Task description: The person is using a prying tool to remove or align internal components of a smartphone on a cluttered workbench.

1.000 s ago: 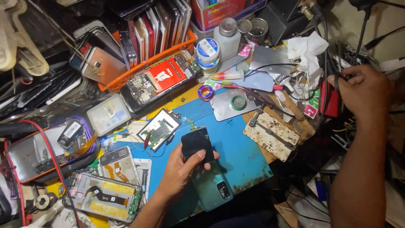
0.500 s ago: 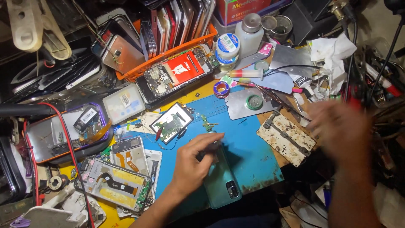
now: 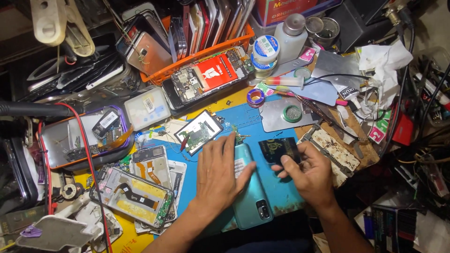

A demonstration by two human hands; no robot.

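Left of centre, the left hand (image 3: 220, 171) now lies flat, fingers spread, pinning the teal phone (image 3: 251, 197) face-down on the blue mat (image 3: 276, 187) of the desk. The right hand (image 3: 307, 173) has come in from the frame's right edge and pinches a black card (image 3: 279, 150). The phone's upper half hides beneath the palm.

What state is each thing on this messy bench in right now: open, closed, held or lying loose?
Teal phone: back up, pinned flat by left hand.
Thin black card: pinched by right hand.
Opened phone with red battery: back cover off.
White plastic bottle: upright, capped.
Orange basket: full of upright phones.
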